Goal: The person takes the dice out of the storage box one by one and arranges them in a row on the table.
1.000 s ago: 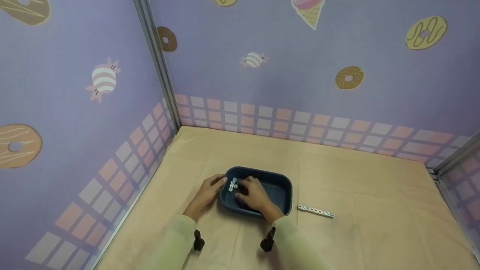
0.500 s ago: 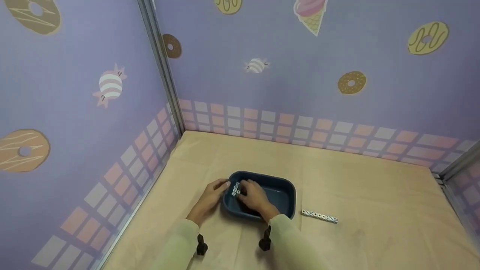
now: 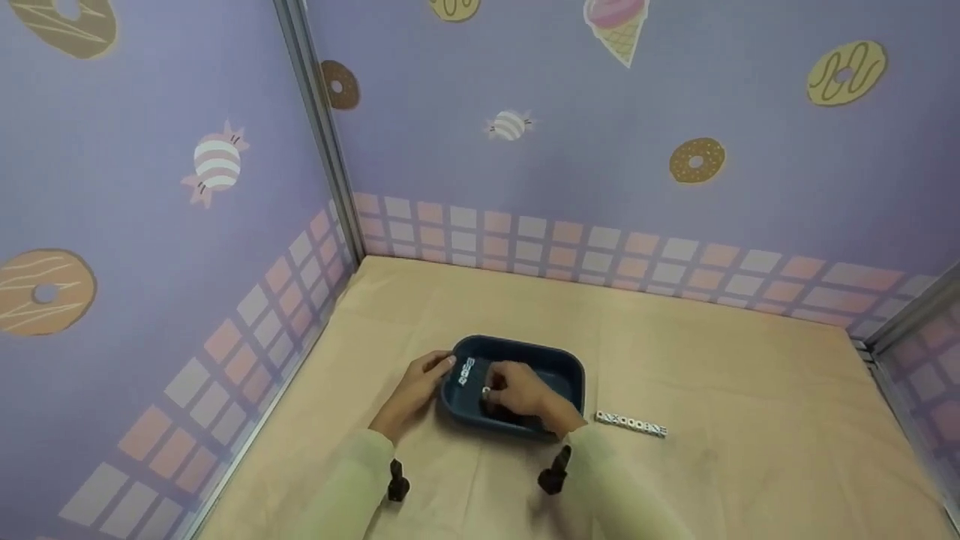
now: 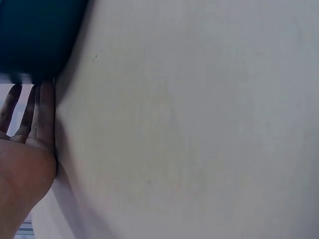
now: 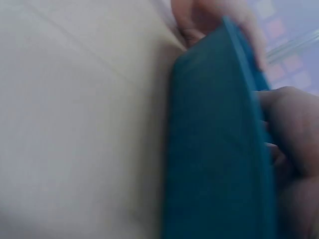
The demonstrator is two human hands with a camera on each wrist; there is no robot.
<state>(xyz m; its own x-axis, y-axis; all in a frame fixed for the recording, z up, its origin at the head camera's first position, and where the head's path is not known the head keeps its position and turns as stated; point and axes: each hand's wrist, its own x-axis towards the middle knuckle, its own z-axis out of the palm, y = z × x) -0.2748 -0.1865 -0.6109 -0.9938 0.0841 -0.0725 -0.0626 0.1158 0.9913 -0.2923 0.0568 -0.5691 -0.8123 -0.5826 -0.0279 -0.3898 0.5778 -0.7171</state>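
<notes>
Dice [image 3: 466, 370] sit in a short white cluster at the left end of the blue tray [image 3: 566, 365], which rests on the tan table [image 3: 712, 375] near its middle. One more white die [image 3: 485, 391] shows at the fingertips of the right hand [image 3: 517, 391], inside the tray.

Change from a second ago: the right hand was up against the cluster, fingers over it; now it has come back a bit toward the tray's near side with a single die at its tips. The cluster looks shorter and tidier than before. My read: one die is picked off and on its way out.

Right hand: fingers curled, pinching that die, as far as the head view shows. The right wrist view gives only the tray's outer wall [image 5: 214, 149] and blurred fingers, so no confirmation there.

Left hand [image 3: 417, 384]: flat against the tray's left outer wall, fingers straight and together, holding nothing, just bracing. The left wrist view shows the straight fingers [image 4: 45, 112] beside the tray corner [image 4: 35, 35]. It has not moved in the last second.

Row of dice [image 3: 631, 424] lies on the table just right of the tray, apart from it, unchanged in length. Judging by that, the pinched die likely belongs at the end of it.

Purple walls with donut and candy prints stand around the table.
</notes>
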